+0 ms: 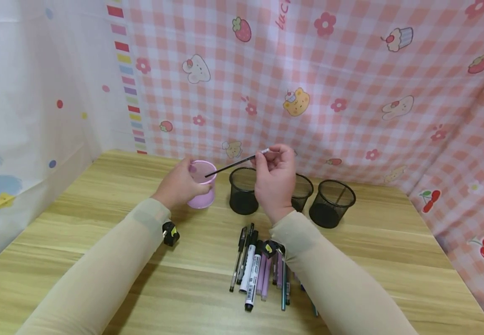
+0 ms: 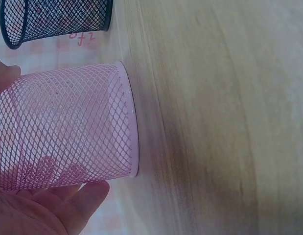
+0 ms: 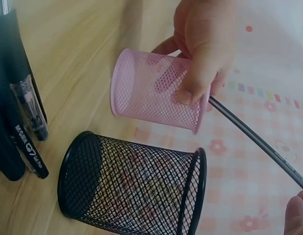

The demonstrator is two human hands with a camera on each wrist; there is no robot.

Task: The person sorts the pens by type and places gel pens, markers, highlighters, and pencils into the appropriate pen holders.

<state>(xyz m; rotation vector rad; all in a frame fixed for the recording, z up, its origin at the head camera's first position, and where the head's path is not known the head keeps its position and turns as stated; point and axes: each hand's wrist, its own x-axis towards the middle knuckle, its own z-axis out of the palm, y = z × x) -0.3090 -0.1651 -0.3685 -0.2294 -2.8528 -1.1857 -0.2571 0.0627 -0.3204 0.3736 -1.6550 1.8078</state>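
Nearest, pens and markers (image 1: 253, 277) lie in a heap on a wood-grain table (image 1: 191, 284). Beyond, the right hand (image 1: 276, 179) pinches a slim dark pencil (image 1: 234, 164), its lower end at the mouth of an upright pink mesh cup (image 1: 202, 200). The left hand (image 1: 179, 184) curls thumb and fingers around that cup. Rightward stand 3 black mesh cups (image 1: 243, 200); behind hangs checked cloth (image 1: 246, 79).

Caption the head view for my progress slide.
Left grip holds the pink mesh pen cup; right grip pinches a dark pencil, its far end at the cup's mouth.
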